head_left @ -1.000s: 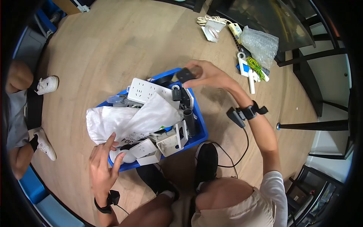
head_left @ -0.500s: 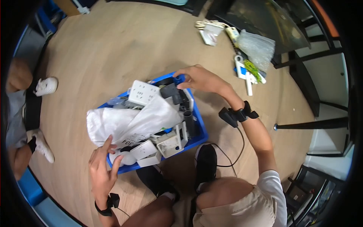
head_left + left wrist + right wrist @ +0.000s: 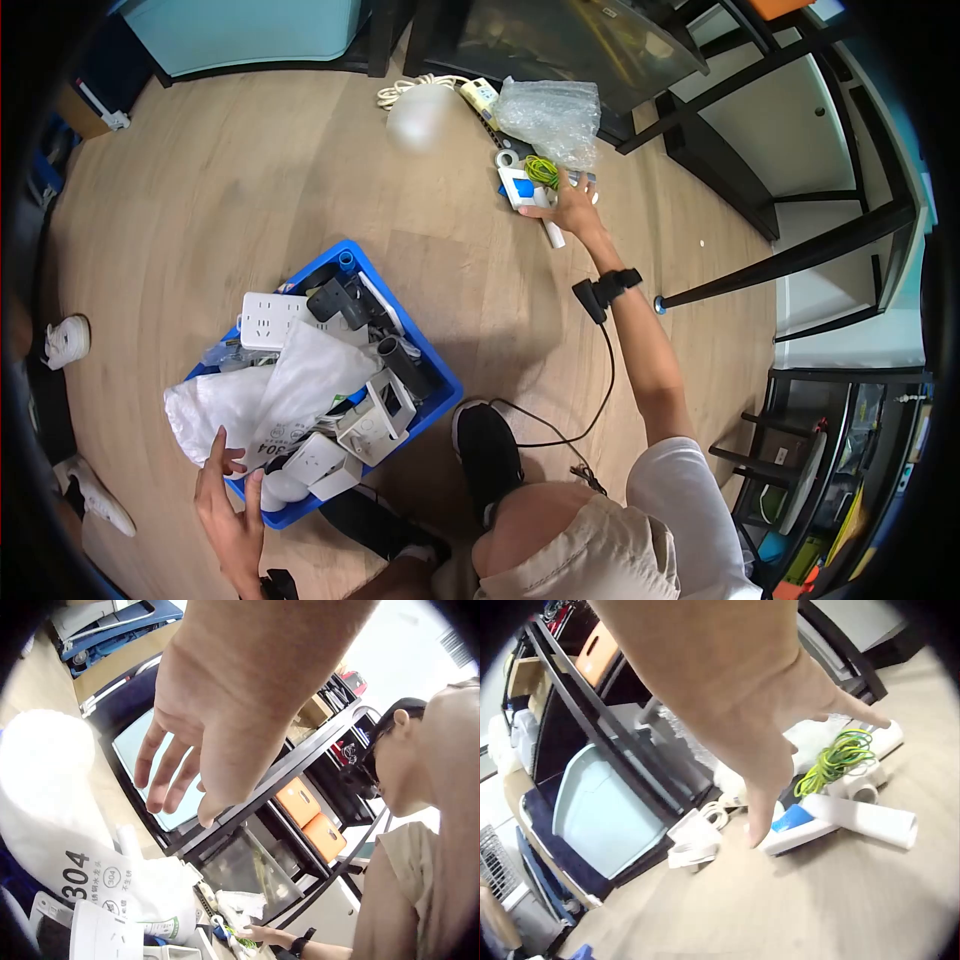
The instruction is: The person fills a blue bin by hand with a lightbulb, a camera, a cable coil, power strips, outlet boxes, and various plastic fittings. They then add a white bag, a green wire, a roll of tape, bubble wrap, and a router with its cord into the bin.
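My right hand (image 3: 575,207) reaches over the small pile on the floor, thumb and fingers spread apart, holding nothing visible. Below it lie a white piece with a blue patch (image 3: 521,188), a white tube (image 3: 866,819) and a coil of yellow-green wire (image 3: 838,761). My left hand (image 3: 232,515) hovers at the near left side of the blue basket (image 3: 452,390), fingers loosely spread, close by a white bag (image 3: 318,372) printed 304. A white power strip (image 3: 268,320), a black adapter (image 3: 335,300) and a dark tube (image 3: 400,362) fill the basket with white boxes (image 3: 313,457).
Bubble wrap (image 3: 550,115) lies behind the pile, beside a power strip with a coiled cream cord (image 3: 420,90). Black table legs (image 3: 790,258) stand on the right. Another person's shoes (image 3: 67,341) are at the left. A black cable (image 3: 605,390) hangs from my right wrist.
My right hand has let go of a blue piece at the basket and moved away to the floor pile. The head view has turned right; the left hand stays by the basket.
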`<state>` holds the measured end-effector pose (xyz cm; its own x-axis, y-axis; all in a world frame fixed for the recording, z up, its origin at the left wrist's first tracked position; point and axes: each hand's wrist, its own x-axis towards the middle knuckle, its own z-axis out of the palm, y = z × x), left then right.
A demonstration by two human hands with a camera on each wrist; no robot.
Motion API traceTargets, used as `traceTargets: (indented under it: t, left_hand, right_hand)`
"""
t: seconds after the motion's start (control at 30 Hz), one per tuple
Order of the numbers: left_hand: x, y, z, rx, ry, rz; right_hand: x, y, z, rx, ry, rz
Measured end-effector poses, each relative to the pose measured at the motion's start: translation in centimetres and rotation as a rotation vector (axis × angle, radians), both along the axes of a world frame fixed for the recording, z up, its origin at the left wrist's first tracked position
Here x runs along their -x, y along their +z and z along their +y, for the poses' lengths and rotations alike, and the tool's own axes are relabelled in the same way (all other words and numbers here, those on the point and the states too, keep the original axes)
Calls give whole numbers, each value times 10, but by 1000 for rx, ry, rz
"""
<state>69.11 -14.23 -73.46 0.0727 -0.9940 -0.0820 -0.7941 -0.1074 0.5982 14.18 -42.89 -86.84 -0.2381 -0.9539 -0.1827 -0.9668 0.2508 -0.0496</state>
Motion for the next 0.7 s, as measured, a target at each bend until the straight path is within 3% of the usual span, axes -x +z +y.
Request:
traceTargets:
  t: [0.07, 0.17, 0.23, 0.3, 0.5, 0.57, 0.7]
  left_hand:
    - [3, -1, -2, -1, -13, -6]
    - [8, 1, -5, -33, 3, -17]
    - [9, 1, -5, -22, -9, -27]
    - [9, 1, -4, -36, 0, -26]
    - [9, -4, -4, -43, -5, -9]
    - [8, -3, -4, -50, 0, -10]
    - [7, -2, -5, -37, 8, -3]
  right_hand:
    - [25, -39, -23, -101, 17, -19]
    - [9, -60, -32, -40, 76, 25]
    - [-10, -53, -30, -48, -28, -76]
    - [-21, -49, -29, -181, -51, 24]
    - [-13, -65, -24, -43, 29, 13]
    - [-8, -72, -25, -50, 147, 29]
    - [-19, -61, -12, 16, 129, 63]
